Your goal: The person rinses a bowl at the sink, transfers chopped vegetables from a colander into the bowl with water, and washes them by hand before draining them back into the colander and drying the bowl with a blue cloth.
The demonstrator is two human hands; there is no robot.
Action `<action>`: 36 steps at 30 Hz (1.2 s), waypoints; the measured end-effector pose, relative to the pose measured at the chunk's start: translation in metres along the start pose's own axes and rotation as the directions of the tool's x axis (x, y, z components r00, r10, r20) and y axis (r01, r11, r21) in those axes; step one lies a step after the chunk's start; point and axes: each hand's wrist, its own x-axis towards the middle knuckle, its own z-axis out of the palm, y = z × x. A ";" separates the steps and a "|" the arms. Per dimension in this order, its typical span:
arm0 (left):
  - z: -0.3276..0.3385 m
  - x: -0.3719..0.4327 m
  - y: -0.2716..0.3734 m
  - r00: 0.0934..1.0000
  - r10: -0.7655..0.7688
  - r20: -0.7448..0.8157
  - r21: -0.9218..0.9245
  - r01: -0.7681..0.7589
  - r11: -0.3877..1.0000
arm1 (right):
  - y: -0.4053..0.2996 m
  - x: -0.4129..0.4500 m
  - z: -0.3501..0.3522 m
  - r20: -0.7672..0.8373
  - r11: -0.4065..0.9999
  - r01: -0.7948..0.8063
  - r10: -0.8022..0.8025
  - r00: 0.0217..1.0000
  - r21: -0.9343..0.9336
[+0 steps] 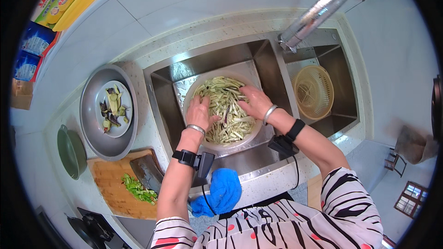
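Note:
A pale translucent bowl (256,132) stands in the large basin of a stainless steel sink (273,76). Thin-cut strips, apparently eggplant (228,128), fill it nearly to the rim. At the bowl's left side, my left hand (200,113) lies on the strips with its thumb spread from the fingers. Opposite it, my right hand (256,103) reaches in over the rim, thumb and fingers apart and some fingertips sunk among the strips. Neither hand shows a clear grip on anything. Each wrist wears a metal bangle and a strapped black device.
In the smaller basin sits a yellow plastic colander (314,91) beside the foil-wrapped faucet (315,17). Left stands a metal basin (86,110) holding a plate of trimmings (112,107). A cleaver (147,171) and chopped green peppers (138,189) lie on the cutting board (107,183). A blue cloth (225,188) hangs in front.

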 end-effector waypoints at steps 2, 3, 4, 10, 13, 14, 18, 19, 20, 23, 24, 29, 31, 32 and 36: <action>0.004 0.013 -0.009 0.996 0.093 -0.001 0.019 -0.093 0.995 | -0.005 0.028 0.016 -0.127 0.932 0.358 -0.361 0.924 -0.049; 0.007 0.018 -0.012 0.994 0.107 -0.036 0.011 -0.107 0.994 | -0.006 0.040 0.023 -0.161 0.910 0.413 -0.413 0.896 -0.034; 0.011 0.022 -0.014 0.994 0.101 0.040 0.031 -0.102 0.994 | -0.006 0.052 0.029 -0.118 0.902 0.427 -0.432 0.894 -0.066; 0.022 0.032 -0.016 0.970 -0.043 0.240 0.017 0.040 0.999 | 0.002 0.081 0.045 0.221 0.944 0.300 -0.266 0.938 -0.136; 0.026 0.028 -0.020 0.955 -0.071 0.287 -0.097 0.102 0.990 | 0.010 0.077 0.047 0.296 0.970 0.243 -0.230 0.927 -0.008; 0.030 0.026 -0.022 0.956 -0.074 0.285 -0.100 0.106 0.989 | 0.013 0.074 0.048 0.326 0.974 0.227 -0.210 0.922 -0.015; 0.052 0.018 -0.033 0.956 -0.140 0.258 -0.285 0.214 0.934 | 0.023 0.057 0.060 0.286 0.987 0.081 -0.118 0.951 0.135; 0.058 0.016 -0.035 0.948 -0.156 0.277 -0.404 0.262 0.876 | 0.025 0.052 0.065 0.255 0.974 0.001 -0.060 0.965 0.225; 0.063 0.014 -0.035 0.966 -0.172 0.195 -0.402 0.238 0.884 | 0.024 0.048 0.071 0.233 0.947 -0.061 -0.015 0.972 0.315; 0.072 0.008 -0.030 0.932 -0.258 0.253 -0.738 0.359 0.572 | 0.020 0.036 0.085 0.238 0.855 -0.237 0.138 0.962 0.462; 0.073 0.006 -0.026 0.936 -0.236 0.262 -0.820 0.345 0.456 | 0.017 0.036 0.090 0.292 0.791 -0.374 0.257 0.921 0.484; 0.071 0.003 -0.006 0.937 -0.306 0.167 -0.829 0.302 0.471 | 0.010 0.032 0.097 0.253 0.560 -0.366 0.271 0.929 0.743; 0.073 0.003 0.004 0.953 -0.295 -0.068 -0.808 0.120 0.576 | 0.008 0.035 0.098 0.163 0.494 -0.275 0.259 0.952 0.825; 0.073 0.002 0.009 0.955 -0.271 -0.118 -0.791 0.075 0.607 | 0.006 0.035 0.099 0.087 0.412 -0.176 0.226 0.970 0.894; 0.057 -0.014 0.030 0.831 -0.238 -0.502 -0.640 -0.173 0.748 | -0.002 0.040 0.090 0.123 0.988 0.011 -0.030 0.992 0.155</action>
